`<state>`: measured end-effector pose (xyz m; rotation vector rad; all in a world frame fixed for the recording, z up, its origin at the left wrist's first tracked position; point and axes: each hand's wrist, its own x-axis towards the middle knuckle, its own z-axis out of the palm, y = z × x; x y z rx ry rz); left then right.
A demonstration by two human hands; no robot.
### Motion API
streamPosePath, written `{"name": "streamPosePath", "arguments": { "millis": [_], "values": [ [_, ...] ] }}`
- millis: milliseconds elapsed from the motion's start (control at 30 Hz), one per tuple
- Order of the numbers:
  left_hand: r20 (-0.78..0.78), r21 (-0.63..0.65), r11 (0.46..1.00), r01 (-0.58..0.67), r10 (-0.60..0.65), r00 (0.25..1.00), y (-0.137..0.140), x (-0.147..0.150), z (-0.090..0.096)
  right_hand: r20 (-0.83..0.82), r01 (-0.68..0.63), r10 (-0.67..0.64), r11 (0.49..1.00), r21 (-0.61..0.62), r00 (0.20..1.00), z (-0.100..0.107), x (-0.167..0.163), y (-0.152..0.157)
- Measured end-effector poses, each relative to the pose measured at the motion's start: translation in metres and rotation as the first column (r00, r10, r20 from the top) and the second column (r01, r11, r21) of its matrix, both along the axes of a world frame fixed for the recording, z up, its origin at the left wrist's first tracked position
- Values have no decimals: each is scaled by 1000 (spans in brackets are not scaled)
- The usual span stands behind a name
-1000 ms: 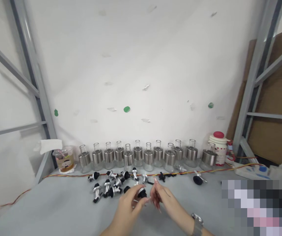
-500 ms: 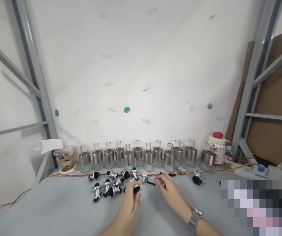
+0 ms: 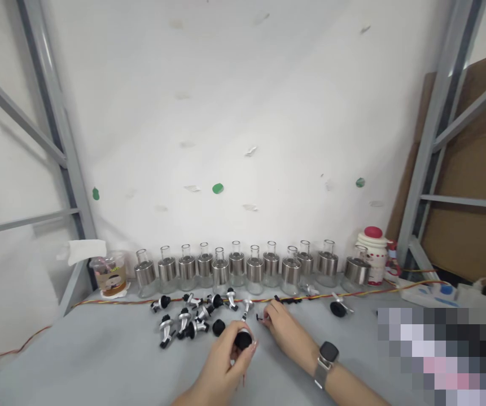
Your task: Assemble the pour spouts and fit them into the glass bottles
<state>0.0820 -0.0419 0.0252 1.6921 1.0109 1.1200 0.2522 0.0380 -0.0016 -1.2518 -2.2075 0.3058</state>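
My left hand (image 3: 226, 358) is closed around a silver pourer spout (image 3: 243, 339). The spout's round black base faces me and its silver nozzle points away. To the right, my right hand (image 3: 283, 327) pinches a small dark piece (image 3: 260, 319), apart from the spout; its exact kind is unclear. Beside my left hand lies a loose black stopper (image 3: 219, 327). Farther left, several silver-and-black pourer spouts (image 3: 184, 319) are scattered on the grey table (image 3: 111, 349). Beyond my right hand lie some thin black pieces (image 3: 289, 300).
Several glass bottles with steel sleeves (image 3: 254, 270) stand along the wall. Another spout (image 3: 340, 307) lies at the right. Red and yellow wires (image 3: 128, 301) cross the table. A plastic cup (image 3: 112, 276), a white jar (image 3: 373, 256) and a power strip (image 3: 431, 294) flank the bottles.
My left hand has turned the spout so its black base faces me. My right hand has shifted slightly left and now pinches the dark piece. The loose stopper is uncovered.
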Motion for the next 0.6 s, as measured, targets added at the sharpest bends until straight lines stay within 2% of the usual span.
{"name": "streamPosePath", "arguments": {
  "millis": [133,233,267,333,433,500,600],
  "values": [
    [64,-13,1000,3,-2,998,1,-1,-6,23,7,-8,1000,31,1000,-1,2,-3],
    [169,-33,999,22,-16,985,4,1,-7,-44,26,-26,1000,-8,999,0,2,-8],
    [227,-57,997,43,-29,973,5,1,-6,-78,34,-37,999,-41,996,0,2,-9],
    [380,-133,984,122,-63,923,8,2,-2,-186,29,-65,982,-186,980,2,3,-11],
    [597,-278,912,302,-82,798,10,-2,7,-460,-124,-95,897,-424,883,8,4,-11],
    [689,-349,841,413,-68,721,9,-8,13,-614,-263,-98,843,-470,783,13,5,-10],
    [755,-390,763,516,-56,653,9,-13,16,-692,-377,-83,788,-486,718,17,5,-7]
  ]
}}
